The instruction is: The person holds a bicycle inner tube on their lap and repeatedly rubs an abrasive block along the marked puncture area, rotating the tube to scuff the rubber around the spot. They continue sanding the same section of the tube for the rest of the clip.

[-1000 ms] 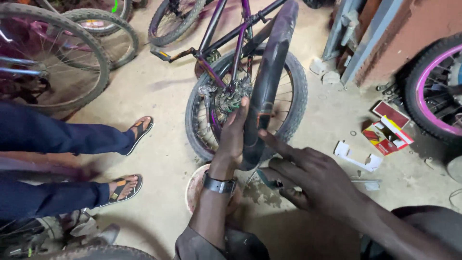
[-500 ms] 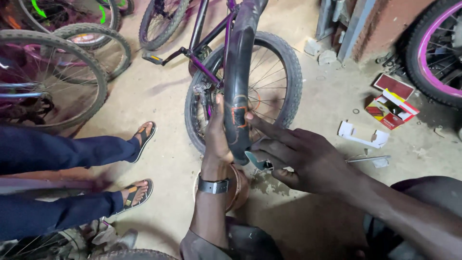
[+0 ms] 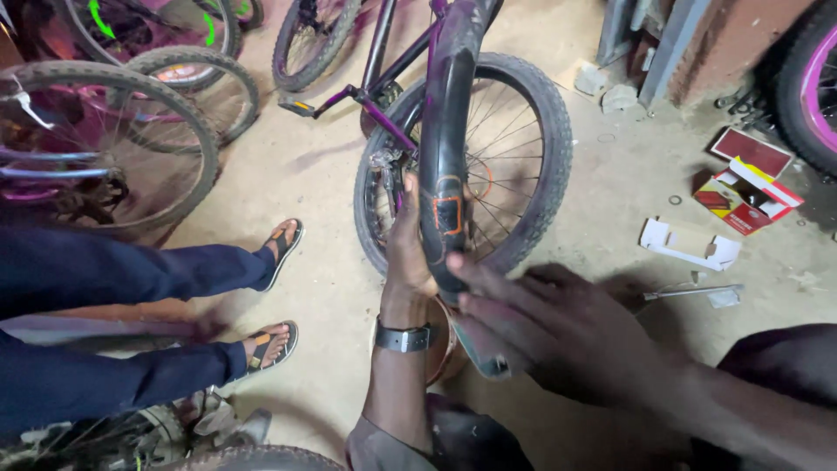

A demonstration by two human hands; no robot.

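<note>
My left hand [image 3: 408, 249], with a watch on its wrist, grips a black bicycle inner tube [image 3: 443, 131] from behind and holds it up in front of me. An orange square patch mark [image 3: 448, 213] sits on the tube just above that hand. My right hand [image 3: 558, 327] lies against the lower part of the tube with its fingers stretched toward it. Whether it grips the tube is unclear. A brown bowl [image 3: 445, 344] shows on the floor beneath my hands, mostly hidden.
Behind the tube stands a purple bicycle with its rear wheel [image 3: 514, 166]. Another person sits at left in dark trousers [image 3: 113, 279] and sandals [image 3: 281, 249]. More bicycle wheels [image 3: 113, 148] stand at far left. A red and yellow box [image 3: 745, 192], white card [image 3: 689, 244] and metal rod [image 3: 693, 292] lie right.
The tube has come upright and nearer the camera, with the orange patch mark now facing me. My right hand has slid lower on the tube.
</note>
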